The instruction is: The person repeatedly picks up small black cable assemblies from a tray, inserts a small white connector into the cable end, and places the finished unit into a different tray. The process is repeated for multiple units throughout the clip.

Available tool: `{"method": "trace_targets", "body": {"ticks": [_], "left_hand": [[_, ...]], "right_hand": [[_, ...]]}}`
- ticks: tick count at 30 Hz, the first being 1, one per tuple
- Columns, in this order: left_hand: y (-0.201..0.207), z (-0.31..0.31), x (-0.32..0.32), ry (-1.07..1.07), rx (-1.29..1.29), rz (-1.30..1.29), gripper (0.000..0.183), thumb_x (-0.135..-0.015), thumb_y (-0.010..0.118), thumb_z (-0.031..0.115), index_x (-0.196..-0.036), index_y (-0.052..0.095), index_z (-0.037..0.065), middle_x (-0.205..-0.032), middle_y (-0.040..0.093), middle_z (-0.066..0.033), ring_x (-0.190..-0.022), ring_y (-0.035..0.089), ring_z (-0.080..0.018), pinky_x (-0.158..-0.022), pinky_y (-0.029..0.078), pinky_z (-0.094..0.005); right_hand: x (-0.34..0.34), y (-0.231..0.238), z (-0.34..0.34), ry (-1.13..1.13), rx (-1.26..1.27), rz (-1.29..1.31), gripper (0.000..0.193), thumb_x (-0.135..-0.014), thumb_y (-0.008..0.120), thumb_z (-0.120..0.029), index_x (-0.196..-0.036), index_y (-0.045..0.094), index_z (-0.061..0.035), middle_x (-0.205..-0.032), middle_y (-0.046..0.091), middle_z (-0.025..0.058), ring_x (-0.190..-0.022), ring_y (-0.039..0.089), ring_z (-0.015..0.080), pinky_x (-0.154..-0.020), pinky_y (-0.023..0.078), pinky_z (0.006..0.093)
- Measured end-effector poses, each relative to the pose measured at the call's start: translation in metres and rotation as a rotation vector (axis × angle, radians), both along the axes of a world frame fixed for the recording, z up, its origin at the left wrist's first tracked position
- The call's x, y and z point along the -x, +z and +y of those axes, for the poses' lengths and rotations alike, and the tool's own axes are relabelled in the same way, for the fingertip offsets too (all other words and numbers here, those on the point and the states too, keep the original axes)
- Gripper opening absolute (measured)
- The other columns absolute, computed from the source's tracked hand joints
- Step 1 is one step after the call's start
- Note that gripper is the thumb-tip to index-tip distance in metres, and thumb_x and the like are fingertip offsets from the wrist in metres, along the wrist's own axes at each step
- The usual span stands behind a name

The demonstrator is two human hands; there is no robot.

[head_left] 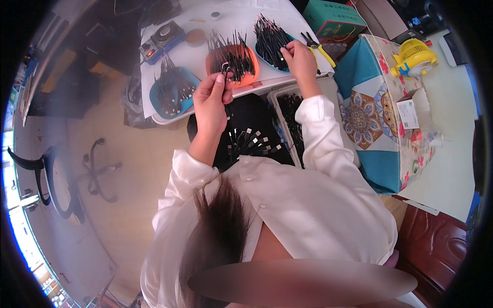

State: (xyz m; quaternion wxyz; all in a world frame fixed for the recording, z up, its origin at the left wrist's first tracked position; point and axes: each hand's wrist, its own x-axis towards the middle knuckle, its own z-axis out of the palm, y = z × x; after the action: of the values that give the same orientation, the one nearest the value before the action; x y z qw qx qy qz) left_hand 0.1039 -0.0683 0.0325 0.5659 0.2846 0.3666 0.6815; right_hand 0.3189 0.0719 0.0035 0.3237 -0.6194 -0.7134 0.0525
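My left hand (213, 95) is raised in front of the white table (241, 15) and pinches a short black cable piece with a metal plug end (225, 66). An orange tray (232, 60) heaped with black cable pieces lies just beyond it. My right hand (298, 57) reaches over the blue tray (272, 41) of similar black cables at the right and its fingers close on cables there. A bundle of black cables with metal plugs (249, 141) rests on my lap.
Another blue tray of cables (172, 90) sits at the table's left, a soldering station (162, 41) behind it. Yellow-handled pliers (318, 47) lie by the right tray. A grey bin of cables (290, 110), a patterned box (377, 108), a yellow fan (413, 54) and a swivel chair base (97, 169) surround me.
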Motion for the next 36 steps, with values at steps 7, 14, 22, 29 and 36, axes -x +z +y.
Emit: {"method": "trace_targets", "body": {"ticks": [7,14,22,29,36], "left_hand": [[0.012,-0.019,0.005,0.019,0.025,0.01,0.019,-0.098,0.054,0.012,-0.099,0.064,-0.004,-0.078,0.062,-0.0052,-0.059,0.046,-0.0085,-0.052,0.036,-0.022],[0.02,-0.021,0.024,0.02,0.109,-0.308,0.022,-0.102,0.037,0.011,-0.106,0.048,-0.008,-0.105,0.061,-0.0237,-0.091,0.065,-0.0308,-0.085,0.057,-0.0435],[0.031,-0.034,0.028,0.039,0.032,-0.256,0.019,-0.101,0.043,0.01,-0.103,0.053,-0.006,-0.094,0.063,-0.017,-0.072,0.057,-0.0177,-0.064,0.049,-0.0289],[0.05,-0.077,0.014,0.039,-0.123,0.004,0.017,-0.099,0.05,0.011,-0.099,0.059,-0.003,-0.073,0.061,-0.0077,-0.051,0.036,-0.0035,-0.048,0.028,-0.0183],[0.056,-0.117,0.005,0.109,-0.236,0.231,0.014,-0.096,0.057,0.008,-0.104,0.06,-0.004,-0.078,0.066,-0.0054,-0.064,0.053,-0.0034,-0.054,0.038,-0.0156]], "right_hand": [[-0.011,-0.035,0.039,0.052,-0.036,-0.138,0.022,-0.079,0.071,-0.027,-0.084,0.065,-0.0073,-0.085,0.068,0.0139,-0.08,0.065,0.0342,-0.069,0.052,0.0449],[-0.032,-0.015,0.037,0.155,0.209,0.243,0.038,-0.076,0.067,-0.035,-0.072,0.067,0.0021,-0.061,0.061,0.0183,-0.066,0.066,0.0311,-0.062,0.049,0.0395],[-0.004,0.045,-0.067,0.357,0.642,1.113,0.02,-0.094,0.057,-0.014,-0.109,0.056,-0.0013,-0.078,0.063,0.0033,-0.06,0.052,0.0066,-0.047,0.033,0.0173],[0.051,0.089,-0.151,0.753,0.522,0.928,0.022,-0.096,0.05,-0.009,-0.115,0.061,-0.0066,-0.09,0.066,-0.0004,-0.076,0.056,0.004,-0.062,0.041,0.0164],[0.079,0.106,-0.175,0.867,0.541,0.945,0.016,-0.09,0.066,-0.009,-0.103,0.066,0.0008,-0.096,0.068,0.0046,-0.082,0.06,0.009,-0.076,0.048,0.0216]]}}
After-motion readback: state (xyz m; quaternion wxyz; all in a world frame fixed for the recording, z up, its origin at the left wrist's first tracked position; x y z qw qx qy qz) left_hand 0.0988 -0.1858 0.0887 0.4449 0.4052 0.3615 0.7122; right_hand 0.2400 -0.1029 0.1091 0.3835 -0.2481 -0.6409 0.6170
